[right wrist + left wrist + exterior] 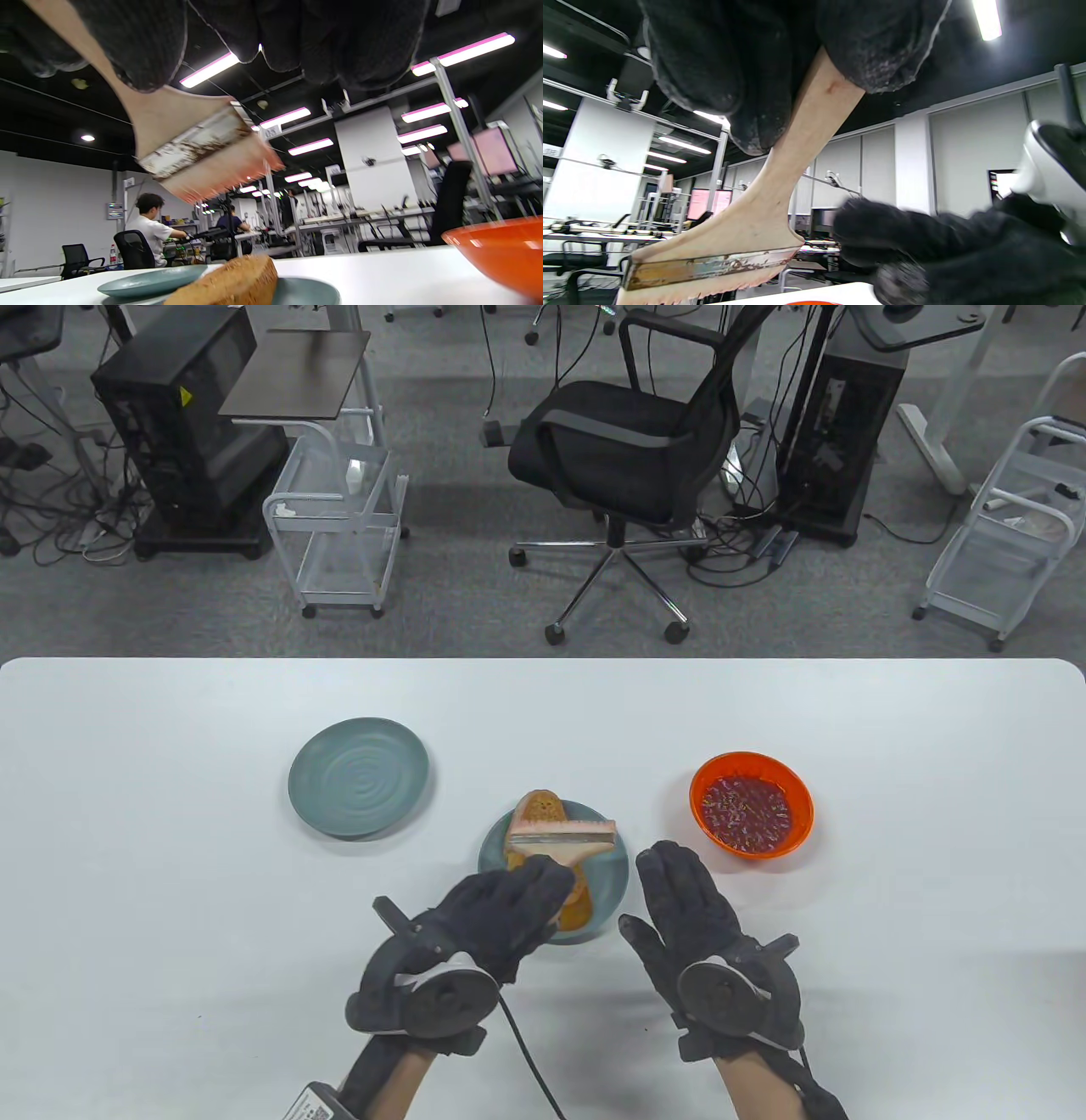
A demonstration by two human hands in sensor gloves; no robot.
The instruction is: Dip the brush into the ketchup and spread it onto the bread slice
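My left hand (517, 912) grips the wooden handle of a wide flat brush (560, 836) and holds it in the air above the bread slice (543, 813). The bread lies on a small teal plate (611, 891) in the middle of the table. The brush (712, 254) has a stained metal band and pink-tipped bristles; it also shows in the right wrist view (199, 156), above the bread (233, 284). An orange bowl of ketchup (751, 806) stands to the right of the plate. My right hand (687, 899) lies flat and empty, fingers stretched, between the plate and the bowl.
A second, larger teal plate (359, 777) sits at the left of the table with nothing on it. The orange bowl's rim (500, 245) is close to my right hand. An office chair (628, 449) and carts stand beyond the table's far edge.
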